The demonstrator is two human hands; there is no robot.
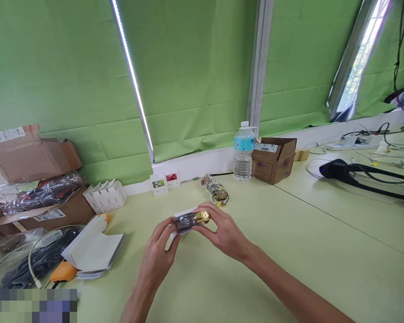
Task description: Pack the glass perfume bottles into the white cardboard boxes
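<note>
Between my two hands, above the table, is a small dark see-through bottle (186,223) with a shiny gold cap (202,217), tilted almost flat with the cap to the right. My left hand (158,249) grips its base end between thumb and fingers. At the cap end my right hand (224,231) pinches it, thumb below and fingers above. Something white and flat shows behind the bottle; I cannot tell what it is. Just beyond my right hand lies a row of shiny round pieces (217,190), silver and gold, too small to name.
Behind stand a water bottle (243,154) and an open cardboard box (274,161). Two small cards (159,184) lean at the wall. Cartons (37,157), white boxes (106,196), folded white paper (96,246) and bagged cables crowd the left. Black glasses-like gear (357,177) lies right.
</note>
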